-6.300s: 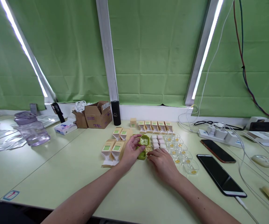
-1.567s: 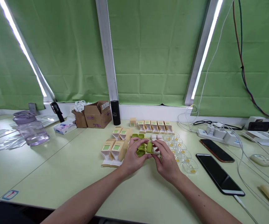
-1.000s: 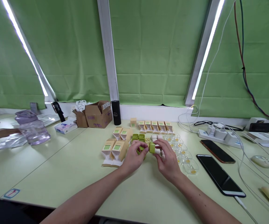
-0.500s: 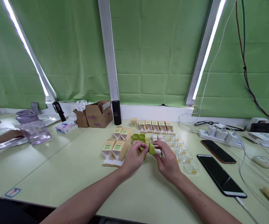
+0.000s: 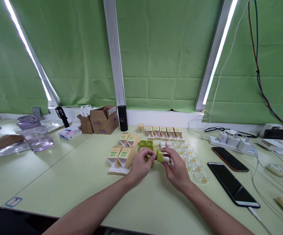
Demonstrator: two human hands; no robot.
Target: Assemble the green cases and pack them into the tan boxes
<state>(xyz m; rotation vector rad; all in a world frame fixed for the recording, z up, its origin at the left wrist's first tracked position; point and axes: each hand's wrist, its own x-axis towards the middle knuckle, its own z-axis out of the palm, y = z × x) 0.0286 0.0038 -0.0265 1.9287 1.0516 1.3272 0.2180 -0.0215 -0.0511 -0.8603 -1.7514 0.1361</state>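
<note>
Between my hands is a small green cap-like piece [image 5: 159, 156] with a white cylindrical part [image 5: 166, 159] on its right. My right hand [image 5: 177, 166] is closed around this piece with thumb and fingers. The fingers of my left hand [image 5: 142, 163] are pinched together close to its left side; what they hold, if anything, is hidden. Several green square pieces [image 5: 146, 143] stand just behind my hands, with white pieces [image 5: 165, 143] beside them. Clear plastic shells [image 5: 201, 176] with yellow spots lie to the right. Folded cardboard packs [image 5: 124, 156] with green labels are at the left.
More small cardboard packs [image 5: 163, 133] stand in a row behind. Two phones [image 5: 233, 184] and a power strip [image 5: 232, 143] with cables lie right. A cardboard box [image 5: 104, 120], black tumbler [image 5: 122, 118] and purple jug [image 5: 35, 135] stand left. Another person's hand [image 5: 8, 142] is at far left.
My hands and the green piece have hardly moved. At far left, the other person's hand and the clear plastic sheet under it have shifted slightly.
</note>
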